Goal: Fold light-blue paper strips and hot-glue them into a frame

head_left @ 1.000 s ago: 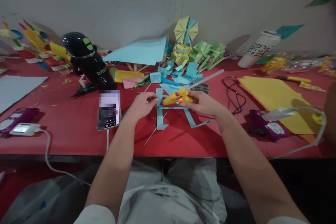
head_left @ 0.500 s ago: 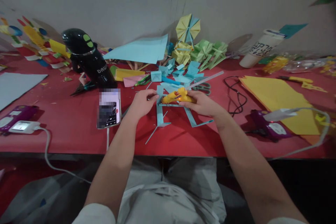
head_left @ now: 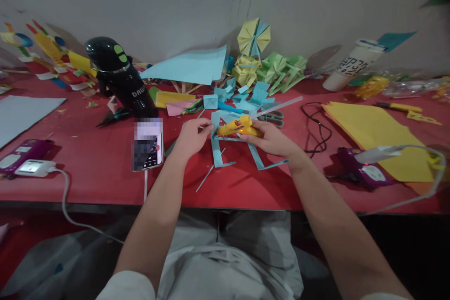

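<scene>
Glue gun (head_left: 232, 128) gripped in our right hand (head_left: 270, 138) points left, where our left hand (head_left: 192, 136) pinches the blue paper frame (head_left: 217, 152), seemingly to steady it.

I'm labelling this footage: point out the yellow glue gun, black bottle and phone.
Yellow glue gun (head_left: 232, 128), head view: its barrel.
Black bottle (head_left: 123, 86), head view: its body.
Phone (head_left: 149, 143), head view: its screen.

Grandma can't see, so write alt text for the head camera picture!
A person's right hand holds a yellow glue gun over a blue paper frame on a red table, the left hand at the frame's left side. Behind are folded paper shapes.
</scene>
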